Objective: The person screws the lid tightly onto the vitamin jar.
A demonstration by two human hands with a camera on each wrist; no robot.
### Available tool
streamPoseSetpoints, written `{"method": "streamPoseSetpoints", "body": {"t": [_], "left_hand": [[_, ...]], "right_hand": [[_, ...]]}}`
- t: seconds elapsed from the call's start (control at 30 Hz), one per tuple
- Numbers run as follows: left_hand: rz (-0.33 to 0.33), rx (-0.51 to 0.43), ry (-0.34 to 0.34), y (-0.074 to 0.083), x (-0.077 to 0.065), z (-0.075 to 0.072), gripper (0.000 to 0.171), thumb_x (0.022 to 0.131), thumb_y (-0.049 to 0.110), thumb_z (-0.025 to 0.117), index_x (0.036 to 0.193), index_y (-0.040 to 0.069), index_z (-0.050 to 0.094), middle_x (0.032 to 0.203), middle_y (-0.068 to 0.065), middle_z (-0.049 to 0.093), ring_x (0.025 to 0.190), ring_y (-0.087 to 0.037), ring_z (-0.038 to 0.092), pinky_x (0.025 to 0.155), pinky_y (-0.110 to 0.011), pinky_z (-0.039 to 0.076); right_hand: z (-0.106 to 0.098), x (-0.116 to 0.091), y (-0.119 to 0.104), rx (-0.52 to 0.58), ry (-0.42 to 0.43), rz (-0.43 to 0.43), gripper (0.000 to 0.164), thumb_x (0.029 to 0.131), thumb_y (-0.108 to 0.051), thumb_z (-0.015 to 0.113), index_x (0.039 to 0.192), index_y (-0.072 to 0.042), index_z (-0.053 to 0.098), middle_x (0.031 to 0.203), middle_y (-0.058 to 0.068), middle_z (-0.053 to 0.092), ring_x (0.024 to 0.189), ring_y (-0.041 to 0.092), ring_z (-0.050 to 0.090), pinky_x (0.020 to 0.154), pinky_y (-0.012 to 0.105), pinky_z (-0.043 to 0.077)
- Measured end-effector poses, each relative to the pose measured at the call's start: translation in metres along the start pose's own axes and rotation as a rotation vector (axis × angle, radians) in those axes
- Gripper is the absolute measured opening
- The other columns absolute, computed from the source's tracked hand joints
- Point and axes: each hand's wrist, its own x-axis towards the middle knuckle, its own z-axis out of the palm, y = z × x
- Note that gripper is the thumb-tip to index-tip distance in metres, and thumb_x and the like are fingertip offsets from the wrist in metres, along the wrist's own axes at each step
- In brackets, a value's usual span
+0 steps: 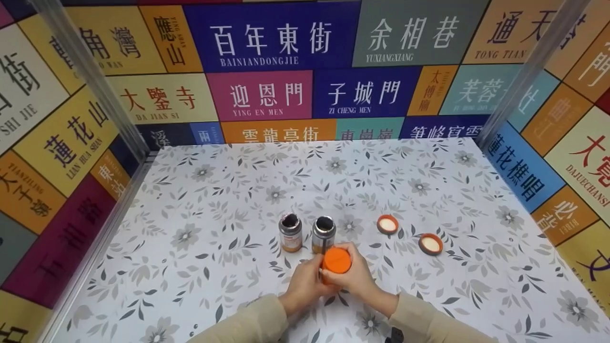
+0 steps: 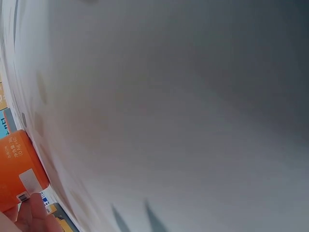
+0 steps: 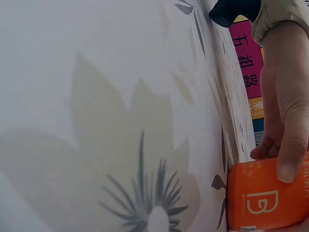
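Observation:
An orange bottle point(image 1: 337, 260), its round orange top facing up, is between my two hands near the front of the table. My left hand point(image 1: 305, 282) grips it from the left. From the right, my right hand point(image 1: 358, 274) curls its fingers and thumb round the upper part. In the right wrist view, a thumb presses the printed side of the orange bottle point(image 3: 253, 198), whose base is close to the tabletop. Just beyond my hands stand two uncapped bottles, the left one point(image 1: 290, 233) with a pale label and the right one point(image 1: 324, 226) partly hidden by the hands.
Two orange-rimmed caps lie to the right with their cream insides up, one farther back point(image 1: 387, 224) and one nearer point(image 1: 431, 244). The table point(image 1: 228, 181) has a grey floral cover. Walls of colourful printed panels point(image 1: 271, 35) border its back and sides.

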Motion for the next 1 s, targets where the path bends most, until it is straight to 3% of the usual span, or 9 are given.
{"method": "streamPoseSetpoints", "body": {"t": [0.17,0.33,0.6,0.73,0.83,0.9,1.0], "left_hand": [[0.023,0.006,0.039,-0.001,0.000,0.000,0.048,0.060,0.029,0.081,0.098,0.014,0.056,0.085,-0.002,0.065,0.073,-0.015,0.055,0.066,-0.028,0.047],[0.049,0.005,0.057,-0.002,0.000,0.001,0.047,0.060,0.029,0.081,0.097,0.014,0.056,0.084,-0.002,0.065,0.073,-0.015,0.057,0.066,-0.028,0.048],[0.009,-0.022,0.000,-0.002,0.001,-0.004,0.050,0.062,0.031,0.079,0.103,0.014,0.057,0.087,0.000,0.065,0.076,-0.013,0.058,0.068,-0.027,0.048],[0.006,-0.046,-0.013,-0.002,-0.001,-0.013,0.054,0.064,0.036,0.079,0.107,0.013,0.057,0.089,-0.001,0.066,0.075,-0.012,0.058,0.067,-0.026,0.047],[-0.006,-0.064,-0.007,-0.002,-0.002,-0.024,0.058,0.064,0.040,0.079,0.109,0.012,0.057,0.092,-0.001,0.066,0.076,-0.012,0.057,0.066,-0.026,0.046],[-0.019,-0.075,0.003,-0.003,-0.003,-0.032,0.059,0.064,0.039,0.080,0.110,0.011,0.056,0.095,-0.002,0.066,0.078,-0.014,0.057,0.067,-0.027,0.047],[-0.054,-0.090,0.013,-0.006,-0.004,-0.044,0.063,0.064,0.035,0.080,0.116,0.010,0.054,0.102,-0.005,0.065,0.084,-0.017,0.058,0.072,-0.031,0.048]], "right_hand": [[0.004,0.000,0.001,-0.021,0.039,-0.035,0.057,0.061,-0.009,0.082,0.107,-0.001,0.049,0.104,0.013,0.059,0.089,0.020,0.054,0.080,0.029,0.044],[0.005,-0.002,-0.001,-0.009,0.039,-0.009,0.058,0.063,-0.009,0.081,0.109,-0.001,0.048,0.104,0.012,0.059,0.089,0.018,0.053,0.080,0.029,0.043],[-0.008,-0.003,-0.004,0.048,-0.091,0.035,0.065,0.067,-0.008,0.079,0.121,0.000,0.045,0.117,0.017,0.055,0.105,0.028,0.052,0.093,0.041,0.039],[-0.022,-0.003,-0.002,0.055,-0.151,-0.029,0.070,0.069,-0.005,0.077,0.128,0.004,0.041,0.125,0.020,0.050,0.116,0.031,0.046,0.100,0.049,0.035],[-0.034,-0.001,-0.002,0.060,-0.138,-0.056,0.069,0.070,-0.001,0.075,0.129,0.007,0.039,0.124,0.021,0.050,0.116,0.021,0.046,0.100,0.046,0.036],[-0.043,0.001,-0.004,0.075,-0.120,-0.037,0.069,0.071,0.002,0.073,0.130,0.007,0.038,0.123,0.020,0.050,0.115,0.015,0.046,0.100,0.041,0.037],[-0.059,0.006,-0.004,0.062,-0.104,-0.001,0.067,0.073,0.003,0.071,0.131,0.006,0.038,0.125,0.020,0.049,0.116,0.017,0.045,0.102,0.042,0.035]]}}
